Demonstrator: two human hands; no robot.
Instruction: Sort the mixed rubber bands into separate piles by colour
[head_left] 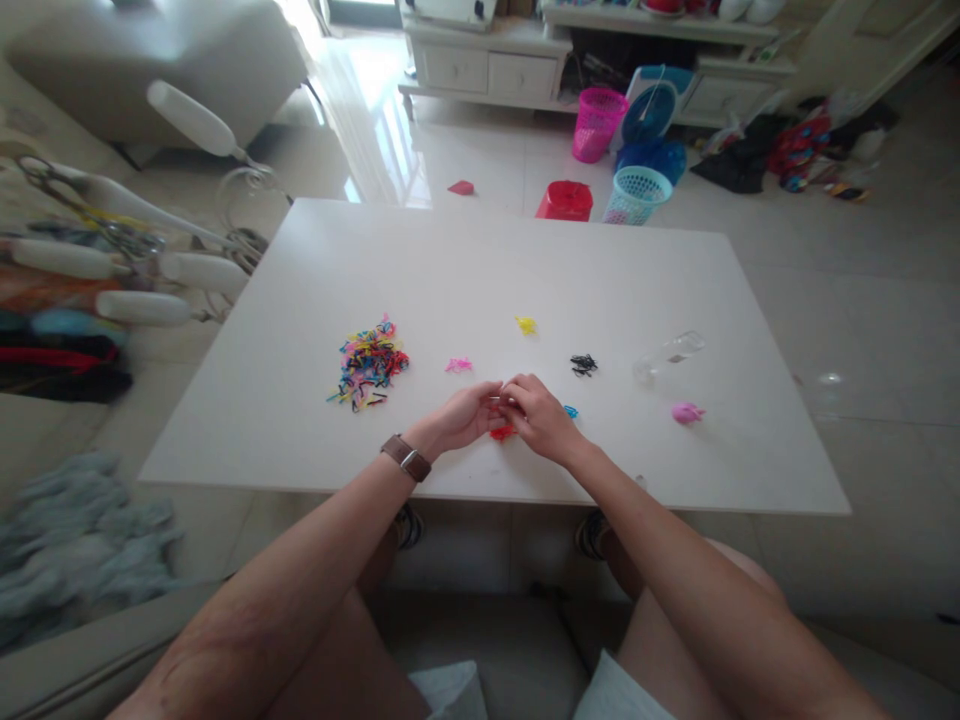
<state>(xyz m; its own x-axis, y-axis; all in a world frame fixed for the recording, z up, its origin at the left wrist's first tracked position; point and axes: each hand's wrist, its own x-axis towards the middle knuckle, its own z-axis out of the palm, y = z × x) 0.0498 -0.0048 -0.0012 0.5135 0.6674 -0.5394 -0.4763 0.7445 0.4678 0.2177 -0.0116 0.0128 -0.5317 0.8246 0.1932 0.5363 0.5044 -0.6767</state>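
My left hand (466, 415), palm turned up and fingers curled, meets my right hand (541, 418) above the front part of the white table (450, 260). Their fingertips press together; whatever lies between them is too small to make out. Under the fingers sits a red pile of small bands (502, 433), partly covered. A few blue bands (571, 411) show just beside my right hand. Nearby lie small piles of pink bands (459, 365), yellow bands (526, 325) and black bands (583, 365). Farther left spreads a large mixed-colour heap of bands (370, 362).
A clear bottle (675, 350) lies on the table's right side, with a pink object (687, 413) in front of it. Beyond the far edge stand a red bin (566, 200), a light-blue basket (637, 192) and a pink basket (598, 125). A white-armed lamp (195, 118) is at the left.
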